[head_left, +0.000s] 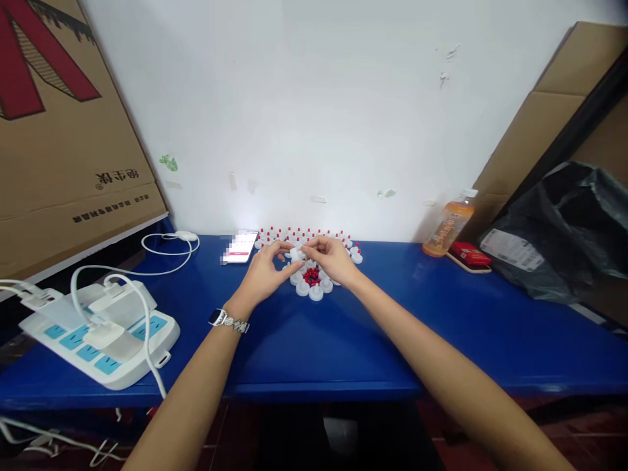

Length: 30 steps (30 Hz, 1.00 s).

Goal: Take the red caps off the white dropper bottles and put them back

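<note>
My left hand and my right hand meet over the far middle of the blue table. Between their fingertips they pinch a small white cap piece. Just below the hands lies a ring of white caps around a small heap of tiny red pieces. Behind the hands, along the wall, stand rows of white caps with red tips. A watch sits on my left wrist.
A phone with a lit screen lies left of the caps. A white power strip with plugs and cables sits at the left front. An orange drink bottle, a red pack and a black bag are at the right. Cardboard leans on both sides.
</note>
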{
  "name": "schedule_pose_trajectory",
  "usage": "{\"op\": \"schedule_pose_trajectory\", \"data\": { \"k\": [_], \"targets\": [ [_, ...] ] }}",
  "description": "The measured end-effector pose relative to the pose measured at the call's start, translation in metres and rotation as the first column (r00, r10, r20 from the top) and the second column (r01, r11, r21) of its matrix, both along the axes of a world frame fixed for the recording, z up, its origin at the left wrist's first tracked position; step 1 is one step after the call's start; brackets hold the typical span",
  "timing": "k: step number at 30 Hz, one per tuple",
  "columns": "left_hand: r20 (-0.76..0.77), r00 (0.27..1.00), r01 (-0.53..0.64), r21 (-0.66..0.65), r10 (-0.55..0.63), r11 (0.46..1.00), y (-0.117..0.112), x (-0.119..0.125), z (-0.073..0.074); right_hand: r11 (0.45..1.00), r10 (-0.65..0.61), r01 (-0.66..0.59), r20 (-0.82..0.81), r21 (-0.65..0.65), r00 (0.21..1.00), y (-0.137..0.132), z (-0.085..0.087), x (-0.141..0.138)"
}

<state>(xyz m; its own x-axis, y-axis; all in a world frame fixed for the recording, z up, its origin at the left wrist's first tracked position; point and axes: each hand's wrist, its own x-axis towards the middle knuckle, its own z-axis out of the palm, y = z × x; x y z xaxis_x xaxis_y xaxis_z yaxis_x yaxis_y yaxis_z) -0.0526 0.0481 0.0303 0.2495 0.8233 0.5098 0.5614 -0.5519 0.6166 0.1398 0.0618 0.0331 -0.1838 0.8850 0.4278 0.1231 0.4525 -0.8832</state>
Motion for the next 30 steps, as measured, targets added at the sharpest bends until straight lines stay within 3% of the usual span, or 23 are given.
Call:
{"op": "schedule_pose_trajectory", "data": {
  "k": [2,4,7,11,14,19,23,26,30],
  "targets": [
    [-0.04,0.995,-0.092,0.013,0.093,0.996,0.007,-0.017,0.0,0.999,-0.045,0.043,0.089,0.033,0.995,0.01,0.003,-0.005],
    [-0.065,0.956,-0.286,0.018,0.286,0.958,0.014,-0.035,-0.002,0.995,-0.088,0.072,0.25,0.075,0.964,0.021,0.005,-0.014],
    [-0.167,0.885,-0.441,0.004,0.435,0.898,0.021,-0.052,-0.009,0.99,-0.112,0.051,0.51,0.132,0.853,0.037,0.007,-0.034],
    [-0.286,0.88,-0.416,-0.081,0.379,0.906,0.02,-0.052,-0.018,0.982,-0.146,0.001,0.762,0.188,0.631,0.051,0.01,-0.056],
    [-0.324,0.884,-0.387,-0.106,0.336,0.916,0.018,-0.047,-0.021,0.979,-0.169,-0.015,0.846,0.204,0.506,0.054,0.014,-0.063],
    [-0.363,0.896,-0.33,-0.158,0.256,0.931,0.017,-0.045,-0.023,0.958,-0.239,-0.02,0.837,0.285,0.492,0.058,0.016,-0.073],
    [-0.341,0.907,-0.319,-0.174,0.247,0.932,0.017,-0.046,-0.024,0.974,-0.192,-0.022,0.876,0.224,0.443,0.062,0.017,-0.083],
    [-0.314,0.911,-0.328,-0.162,0.267,0.931,0.018,-0.046,-0.022,0.975,-0.184,-0.01,0.833,0.222,0.522,0.061,0.022,-0.082],
    [-0.215,0.955,-0.226,-0.075,0.206,0.971,0.018,-0.04,-0.018,0.992,-0.095,0.033,0.569,0.118,0.817,0.05,0.029,-0.065]
  ]
}}
